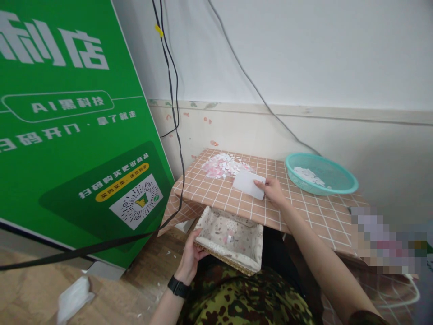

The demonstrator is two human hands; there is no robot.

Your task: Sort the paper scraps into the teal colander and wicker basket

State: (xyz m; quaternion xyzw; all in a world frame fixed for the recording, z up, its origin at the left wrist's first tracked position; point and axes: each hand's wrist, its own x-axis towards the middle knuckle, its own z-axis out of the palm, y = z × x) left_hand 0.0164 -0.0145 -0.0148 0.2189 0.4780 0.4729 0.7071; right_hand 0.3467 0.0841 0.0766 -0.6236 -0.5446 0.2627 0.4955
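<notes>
Premises: indoor room, apparently a shop area; green store-lettered panel (77, 140) with QR code (136, 201) at nine o'clock, wood-look floor (140, 277) at seven.

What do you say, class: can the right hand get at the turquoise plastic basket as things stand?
Probably yes: only checked tablecloth appears to lie between the right hand and the turquoise plastic basket. The hand holds a white card, though, so a firm grip may mean setting that down first.

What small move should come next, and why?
Probably set the white card behind the paper scraps and draw some nearer: the right hand holds it at their near side, while the left hand holds the basket at the table edge.
</notes>
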